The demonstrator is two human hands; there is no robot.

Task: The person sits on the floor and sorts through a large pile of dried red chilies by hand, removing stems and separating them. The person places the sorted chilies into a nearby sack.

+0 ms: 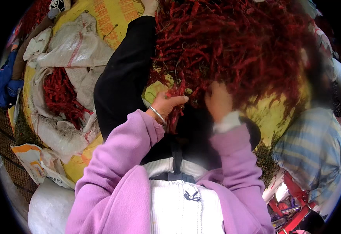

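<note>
A broad heap of dried red chili peppers [223, 46] lies before me, many with thin stems attached. My left hand [166, 103], with a silver bangle [157, 114] at its wrist, grips a small bunch of chilies [175, 117] that hangs below the thumb. To its right, my right hand [219, 101] is blurred at the near edge of the heap. Its fingertips are among the peppers, and whether they hold any is unclear.
Left of my leg stands an open white woven sack [68, 140] with red chilies [61, 96] inside. Printed yellow sheeting [112, 17] lies under the heap. A person in a striped garment [313, 149] sits close at right, beside a red metal frame [296, 216]. Blue clothing [4, 79] shows far left.
</note>
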